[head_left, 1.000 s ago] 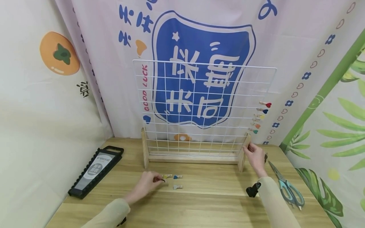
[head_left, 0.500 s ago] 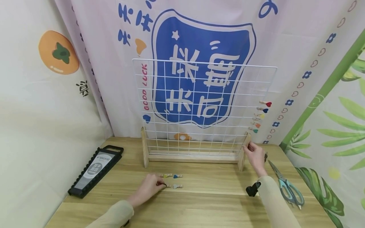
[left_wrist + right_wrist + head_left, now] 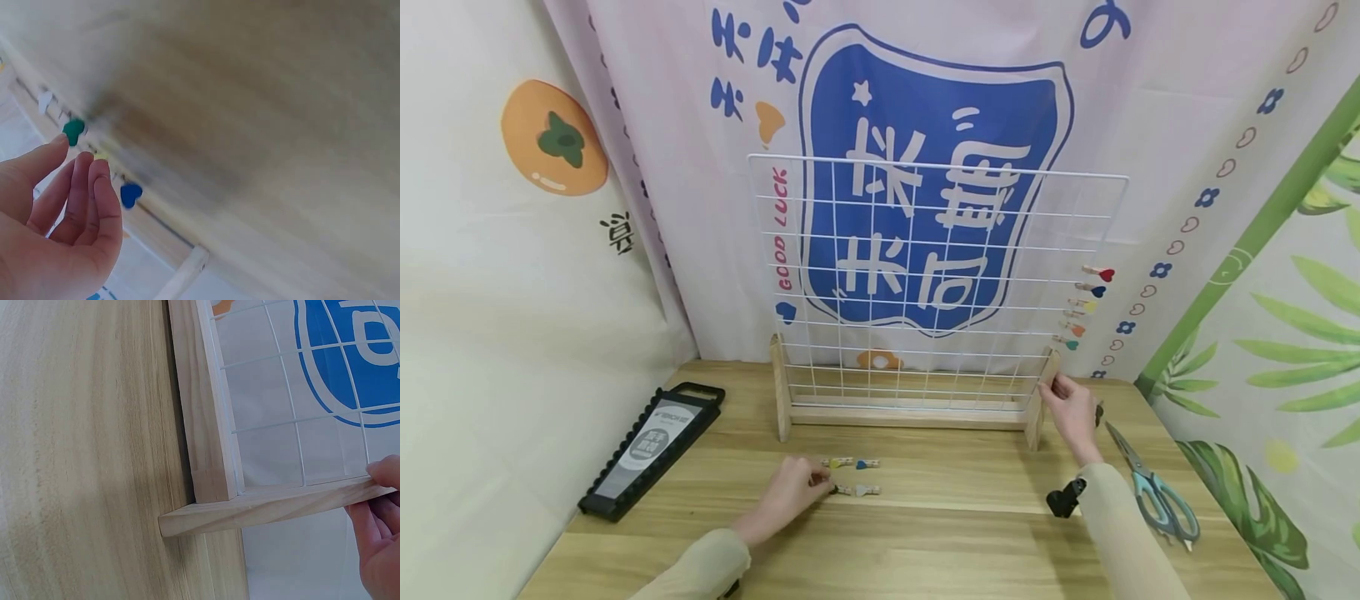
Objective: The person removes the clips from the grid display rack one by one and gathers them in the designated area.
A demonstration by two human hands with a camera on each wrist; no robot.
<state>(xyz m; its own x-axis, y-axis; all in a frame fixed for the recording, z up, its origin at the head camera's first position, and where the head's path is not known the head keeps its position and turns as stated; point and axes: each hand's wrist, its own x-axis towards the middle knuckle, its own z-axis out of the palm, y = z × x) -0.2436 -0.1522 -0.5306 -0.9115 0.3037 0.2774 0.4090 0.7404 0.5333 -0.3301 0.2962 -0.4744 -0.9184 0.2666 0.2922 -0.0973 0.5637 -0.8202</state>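
The stand (image 3: 910, 418) stood toward the back of the table (image 3: 925, 542), with the grid (image 3: 940, 167) rising from it and the curtain (image 3: 925, 100) behind. Along the grid's right edge sat five edge clips (image 3: 1086, 307), one above another, over the stand's right post (image 3: 1036, 427). The right hand (image 3: 1071, 412) was on that post, with the scissors (image 3: 1153, 492) lying to its right and nearer the front. Before the stand, left of its middle, four more clips lay in two rows: two behind, two in front. The left hand (image 3: 790, 492) was just left of the front-left clip (image 3: 842, 490). The case (image 3: 651, 446) lay farther left, beside the table's left edge.
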